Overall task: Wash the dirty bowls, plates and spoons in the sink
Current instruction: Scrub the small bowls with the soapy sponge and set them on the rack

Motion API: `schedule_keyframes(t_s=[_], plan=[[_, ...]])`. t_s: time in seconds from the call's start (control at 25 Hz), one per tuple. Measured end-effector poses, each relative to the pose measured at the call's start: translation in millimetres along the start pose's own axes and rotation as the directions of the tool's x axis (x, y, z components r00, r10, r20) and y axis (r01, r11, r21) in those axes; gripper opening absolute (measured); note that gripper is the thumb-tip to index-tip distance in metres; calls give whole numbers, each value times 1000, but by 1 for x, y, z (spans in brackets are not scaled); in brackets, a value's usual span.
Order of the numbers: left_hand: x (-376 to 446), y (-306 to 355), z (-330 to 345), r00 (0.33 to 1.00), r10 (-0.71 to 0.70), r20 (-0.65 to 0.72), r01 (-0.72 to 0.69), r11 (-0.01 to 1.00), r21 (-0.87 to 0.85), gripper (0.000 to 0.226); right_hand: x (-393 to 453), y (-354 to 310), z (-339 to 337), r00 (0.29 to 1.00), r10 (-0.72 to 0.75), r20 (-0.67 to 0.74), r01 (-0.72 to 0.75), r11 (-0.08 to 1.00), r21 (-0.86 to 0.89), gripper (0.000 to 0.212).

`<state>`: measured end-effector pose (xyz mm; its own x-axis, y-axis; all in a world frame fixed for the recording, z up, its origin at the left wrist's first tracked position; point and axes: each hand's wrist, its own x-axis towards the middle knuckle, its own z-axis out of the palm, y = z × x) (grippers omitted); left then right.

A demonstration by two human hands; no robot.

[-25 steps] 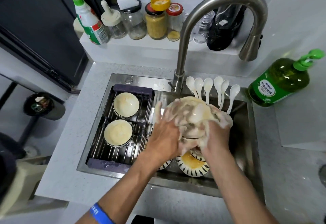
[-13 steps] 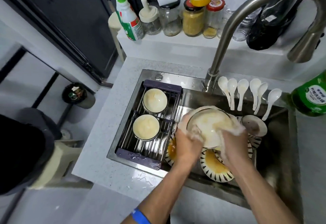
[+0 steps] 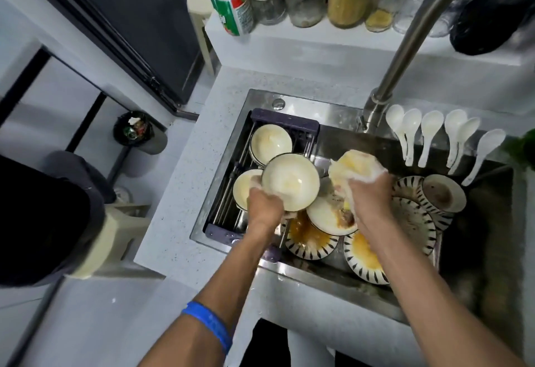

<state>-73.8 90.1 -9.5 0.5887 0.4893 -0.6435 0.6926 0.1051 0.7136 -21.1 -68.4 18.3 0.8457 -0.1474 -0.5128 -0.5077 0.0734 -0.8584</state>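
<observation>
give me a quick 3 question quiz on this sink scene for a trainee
1. True or false: the left hand holds a cream bowl over the drying rack.
2. What does the right hand grip? A) a spoon B) a soapy cloth C) the soap bottle
3. How many white spoons lie along the sink's back edge beside the faucet?

Key:
1. True
2. B, the soapy cloth
3. Six
</observation>
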Motion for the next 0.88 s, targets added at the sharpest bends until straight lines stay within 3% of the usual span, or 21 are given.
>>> schedule_keyframes(t_s=[0.08, 0.12, 0.2, 0.28, 0.32, 0.4, 0.48, 0.56, 0.64, 0.72, 0.8, 0.88], plan=[[19, -26, -20, 976, -202, -82, 186, 967, -173, 65, -2, 23, -17, 997, 68, -38, -68, 997, -22, 44], [26, -33, -29, 961, -248, -124, 217, 951, -220, 53, -2, 34, -28, 993, 114, -34, -115, 993, -20, 43], [34, -34, -34, 929, -280, -243, 248, 956, -157, 20, 0, 46, -53, 979, 187, -78, -186, 982, 20, 39], [24, -44, -24, 937, -195, -291, 203, 979, -5, 25, 5, 57, -76, 964, 234, -126, -229, 972, 51, 37], [14, -46, -15, 959, -132, -253, 156, 984, 80, 27, 8, 63, -86, 956, 258, -142, -252, 966, 61, 35], [-8, -42, 25, 999, -54, 3, 53, 982, 183, 16, 16, 77, -106, 933, 315, -175, -302, 949, 96, 36], [-17, -35, 86, 951, -13, 309, -90, 944, 318, 7, 30, 97, -126, 901, 368, -229, -353, 930, 104, 38], [-5, -38, 173, 876, -7, 482, -197, 908, 371, 3, 50, 120, -151, 874, 405, -267, -379, 914, 148, 38], [31, -55, 264, 862, -17, 506, -194, 912, 362, 11, 66, 141, -175, 861, 405, -308, -369, 914, 171, 31], [76, -77, 331, 872, -98, 479, -98, 924, 368, 26, 71, 160, -194, 867, 394, -305, -367, 919, 144, 27], [95, -80, 365, 822, -196, 535, 0, 939, 344, 41, 63, 172, -203, 871, 399, -287, -392, 916, 85, 27], [87, -67, 380, 777, -238, 583, -7, 922, 386, 45, 57, 177, -210, 880, 406, -247, -396, 914, 90, 24]])
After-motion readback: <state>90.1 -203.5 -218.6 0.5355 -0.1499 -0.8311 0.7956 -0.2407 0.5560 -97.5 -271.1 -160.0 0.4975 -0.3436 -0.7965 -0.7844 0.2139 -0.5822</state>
